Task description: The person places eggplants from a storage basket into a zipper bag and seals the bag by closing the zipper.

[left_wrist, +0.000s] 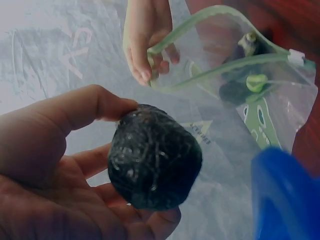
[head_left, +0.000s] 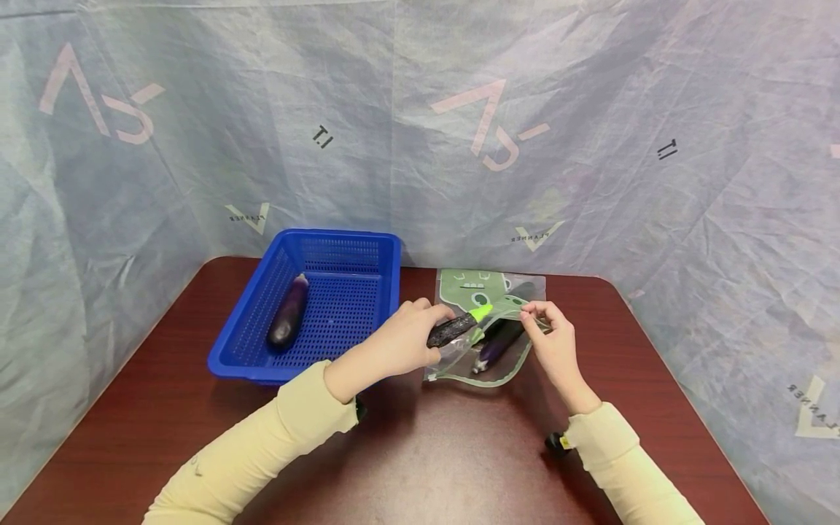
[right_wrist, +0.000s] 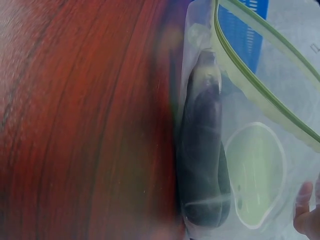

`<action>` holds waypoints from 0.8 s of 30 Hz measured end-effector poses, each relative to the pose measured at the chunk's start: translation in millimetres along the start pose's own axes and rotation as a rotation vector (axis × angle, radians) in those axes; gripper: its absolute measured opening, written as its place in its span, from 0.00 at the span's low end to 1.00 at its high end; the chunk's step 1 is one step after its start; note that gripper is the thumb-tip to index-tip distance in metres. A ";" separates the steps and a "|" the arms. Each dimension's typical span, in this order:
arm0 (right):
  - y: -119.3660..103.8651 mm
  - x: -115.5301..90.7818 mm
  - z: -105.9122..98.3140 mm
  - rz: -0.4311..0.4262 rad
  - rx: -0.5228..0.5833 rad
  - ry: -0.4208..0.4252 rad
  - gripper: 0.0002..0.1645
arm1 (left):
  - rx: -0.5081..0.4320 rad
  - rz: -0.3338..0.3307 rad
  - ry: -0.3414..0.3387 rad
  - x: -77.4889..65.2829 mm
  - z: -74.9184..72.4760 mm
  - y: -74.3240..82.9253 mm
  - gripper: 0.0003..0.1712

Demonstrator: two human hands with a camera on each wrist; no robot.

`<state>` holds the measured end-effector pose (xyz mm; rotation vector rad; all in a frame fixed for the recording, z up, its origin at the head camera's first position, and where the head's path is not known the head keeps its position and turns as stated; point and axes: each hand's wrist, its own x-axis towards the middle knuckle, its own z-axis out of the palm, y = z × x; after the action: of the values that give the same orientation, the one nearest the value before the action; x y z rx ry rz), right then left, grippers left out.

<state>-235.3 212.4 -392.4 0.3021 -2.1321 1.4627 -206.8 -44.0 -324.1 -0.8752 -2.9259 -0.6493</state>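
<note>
Dark vegetable [head_left: 451, 331], lime-tipped, by the mouth of the clear bag [head_left: 457, 289]
Glossy, wrinkled and blunt-ended, it is gripped in your left hand [head_left: 410, 339]; your right hand [head_left: 556, 348] pinches the bag's edge; a smooth purple eggplant [head_left: 502, 343] lies inside.

The work area was a booth-type station: printed grey sheeting [head_left: 357, 80] enclosed a reddish-brown tabletop [head_left: 426, 467] on three sides.
</note>
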 end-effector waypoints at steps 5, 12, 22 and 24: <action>0.0 -0.4 0.3 -0.014 -0.015 -0.002 0.06 | 0.056 -0.009 0.004 1.8 10.5 6.1 0.30; 0.0 -0.5 -1.0 -0.032 -0.025 -0.002 0.05 | 0.099 -0.008 0.042 4.4 24.9 11.8 0.26; -0.3 0.3 -3.5 -0.046 -0.030 -0.017 0.06 | 0.156 -0.013 0.071 8.1 43.6 14.2 0.26; 0.4 0.2 -3.7 -0.042 -0.031 -0.017 0.06 | 0.179 -0.011 0.070 8.6 49.0 14.7 0.27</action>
<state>-234.6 215.9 -391.6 0.3472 -2.1470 1.4068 -201.4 -9.0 -362.0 -0.8004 -2.8723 -0.4018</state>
